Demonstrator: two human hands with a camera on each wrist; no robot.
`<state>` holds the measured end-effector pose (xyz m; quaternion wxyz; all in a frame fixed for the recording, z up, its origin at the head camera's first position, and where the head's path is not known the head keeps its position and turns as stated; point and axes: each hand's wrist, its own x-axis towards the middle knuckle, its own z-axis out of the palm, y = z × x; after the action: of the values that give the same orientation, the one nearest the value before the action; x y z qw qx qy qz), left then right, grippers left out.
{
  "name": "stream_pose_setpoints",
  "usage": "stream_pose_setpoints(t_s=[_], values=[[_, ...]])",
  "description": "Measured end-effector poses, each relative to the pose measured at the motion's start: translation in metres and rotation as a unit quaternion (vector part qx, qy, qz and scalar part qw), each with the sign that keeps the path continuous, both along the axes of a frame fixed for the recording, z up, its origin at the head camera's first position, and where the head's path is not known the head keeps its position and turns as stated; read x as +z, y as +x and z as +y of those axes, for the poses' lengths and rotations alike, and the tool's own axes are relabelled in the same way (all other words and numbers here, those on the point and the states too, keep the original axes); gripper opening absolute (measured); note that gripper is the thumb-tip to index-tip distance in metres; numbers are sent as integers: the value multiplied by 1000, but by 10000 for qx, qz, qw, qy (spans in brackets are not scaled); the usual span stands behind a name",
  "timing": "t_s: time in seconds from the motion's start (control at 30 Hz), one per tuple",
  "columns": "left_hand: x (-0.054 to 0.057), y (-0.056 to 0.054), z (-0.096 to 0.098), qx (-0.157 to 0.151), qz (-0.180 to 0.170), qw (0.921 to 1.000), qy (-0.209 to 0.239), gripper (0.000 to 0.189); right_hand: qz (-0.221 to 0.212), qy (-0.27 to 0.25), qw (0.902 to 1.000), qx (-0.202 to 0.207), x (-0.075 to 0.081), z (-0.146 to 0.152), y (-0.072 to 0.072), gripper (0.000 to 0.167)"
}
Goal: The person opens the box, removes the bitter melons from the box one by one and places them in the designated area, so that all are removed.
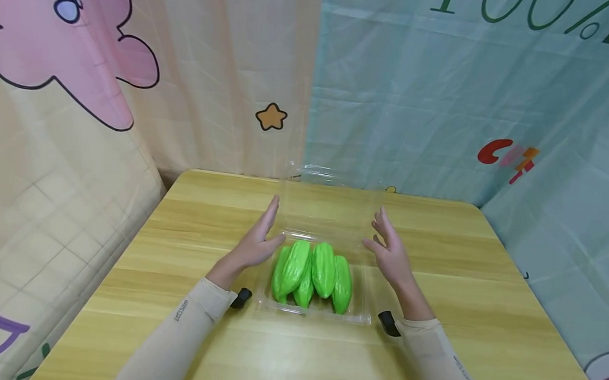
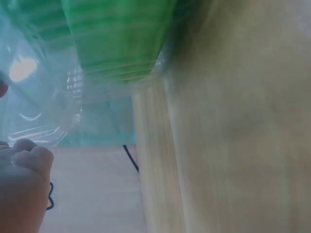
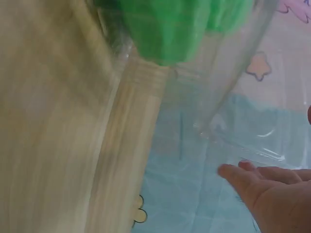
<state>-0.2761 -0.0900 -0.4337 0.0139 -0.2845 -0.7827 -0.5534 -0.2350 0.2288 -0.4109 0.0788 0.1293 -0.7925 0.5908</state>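
Note:
A clear plastic clamshell box (image 1: pixel 312 313) sits on the table, with several glossy green, ridged, elongated fruits (image 1: pixel 323 269) side by side in its base. Its transparent lid (image 1: pixel 329 205) is raised and leans back behind the base. On the left of the box my left hand (image 1: pixel 254 241) is held with straight fingers and the thumb near the hinge side. My right hand (image 1: pixel 392 254) mirrors it on the right, fingers extended and slightly spread. Both palms face inward, and neither hand grips anything. The green fruit (image 2: pixel 121 39) shows through the box wall in the left wrist view.
The box rests on a light wood-grain table (image 1: pixel 182 241). Printed curtains (image 1: pixel 228 70) hang close behind the table and along both sides. A black wrist device (image 1: pixel 241 298) juts from the left cuff, another (image 1: pixel 389 323) from the right.

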Motion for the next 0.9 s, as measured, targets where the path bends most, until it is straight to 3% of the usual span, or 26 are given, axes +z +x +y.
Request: stream_pose_setpoints(t_s=[0.23, 0.4, 0.63, 0.9], values=[[-2, -21, 2, 13, -825, 9965, 133, 86, -315, -667, 9970, 246, -11, -2, -24, 83], [-4, -32, 3, -54, -1239, 9922, 133, 81, -655, -716, 9951, 196, -21, 0, -37, 80], [-11, -41, 5, -115, -1540, 9878, 183, 74, -1010, -947, 9904, -55, -26, 6, -43, 77], [-25, -40, -1, -195, -1545, 9878, 33, 74, -1367, -565, 9890, 66, -32, 7, -46, 77]])
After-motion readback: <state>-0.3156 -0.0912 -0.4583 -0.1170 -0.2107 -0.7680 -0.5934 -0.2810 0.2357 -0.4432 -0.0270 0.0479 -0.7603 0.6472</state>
